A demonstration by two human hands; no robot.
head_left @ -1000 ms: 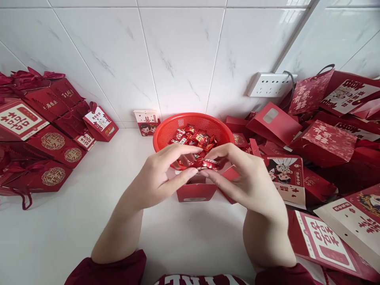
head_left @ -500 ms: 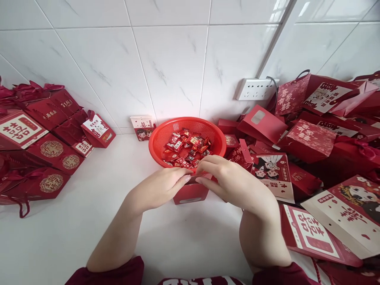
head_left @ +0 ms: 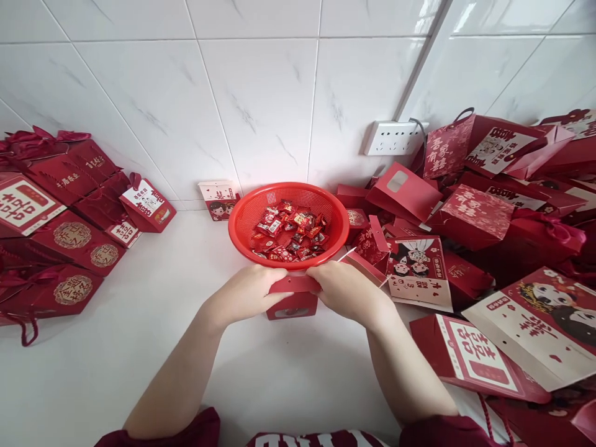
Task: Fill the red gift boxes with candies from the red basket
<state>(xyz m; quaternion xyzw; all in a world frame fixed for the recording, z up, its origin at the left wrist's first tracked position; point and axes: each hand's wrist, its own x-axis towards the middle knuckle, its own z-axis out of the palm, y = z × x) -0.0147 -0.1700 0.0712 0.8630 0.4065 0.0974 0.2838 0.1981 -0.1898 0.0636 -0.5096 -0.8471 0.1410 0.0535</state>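
Note:
A small red gift box [head_left: 292, 307] stands on the white surface, just in front of a red plastic basket [head_left: 344, 233]. Its raised top flap is pinched at the left end by my left hand [head_left: 251, 290] and at the right end by my right hand [head_left: 342, 288]. The fingers of both hands reach behind the flap and are partly hidden. Wrapped candies [head_left: 291, 233] lie inside the basket, beyond my hands.
Finished-looking red boxes [head_left: 69, 236] are stacked at the left. A heap of red boxes [head_left: 475, 217] fills the right side. A small printed box [head_left: 218, 200] stands by the tiled wall, below and left of a power socket [head_left: 393, 138].
Both hands have closed on the box's top flap, which now shows flat between them. The view has shifted slightly. An open flap now shows beside my right hand, near the heap.

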